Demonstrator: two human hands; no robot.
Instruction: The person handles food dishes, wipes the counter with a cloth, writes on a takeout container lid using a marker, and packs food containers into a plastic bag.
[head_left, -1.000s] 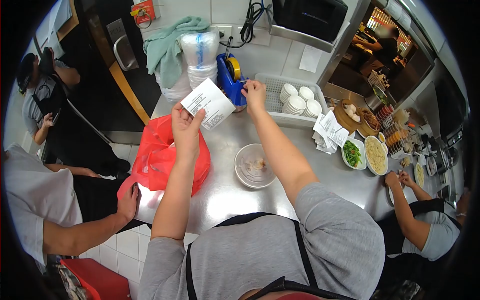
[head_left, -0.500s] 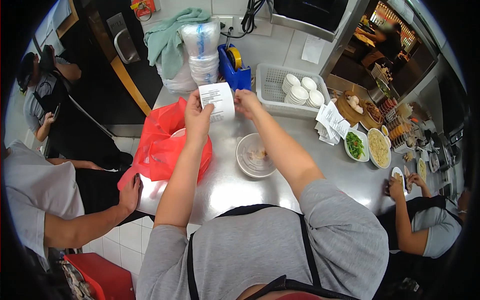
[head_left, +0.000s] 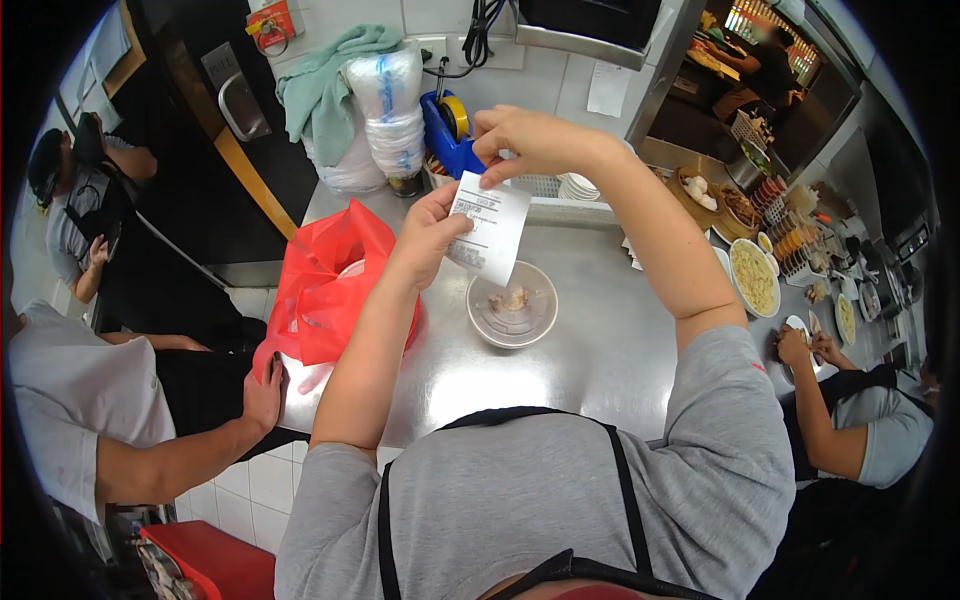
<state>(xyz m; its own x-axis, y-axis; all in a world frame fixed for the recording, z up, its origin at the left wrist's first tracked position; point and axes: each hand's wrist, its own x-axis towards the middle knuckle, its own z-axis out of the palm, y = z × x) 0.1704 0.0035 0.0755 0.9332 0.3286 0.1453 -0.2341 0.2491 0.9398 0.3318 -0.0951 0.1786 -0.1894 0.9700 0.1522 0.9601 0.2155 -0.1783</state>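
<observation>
My left hand [head_left: 432, 243] pinches the left edge of a white printed receipt [head_left: 492, 228], its thumb on the print. My right hand [head_left: 522, 145] is bent over the receipt's top edge, thumb and fingers pressed at it. Behind them stands a blue tape dispenser [head_left: 452, 152] with a yellow roll. Below the receipt, a round lidded container [head_left: 512, 318] with food inside sits on the steel counter [head_left: 590, 350]. A red plastic bag [head_left: 335, 285] stands to the left of my left forearm.
At the left a co-worker's hand [head_left: 263, 395] touches the counter edge by the bag. Wrapped stacks [head_left: 393, 110] and a green cloth [head_left: 335, 85] are at the back. A white basket [head_left: 570, 208] with small dishes lies partly behind my right arm. Noodles [head_left: 755, 280] and another worker [head_left: 840, 430] are at right.
My right hand has moved from the tape dispenser to the receipt's top edge, its elbow swinging out right. My left hand has brought the receipt rightward and down, above the round container.
</observation>
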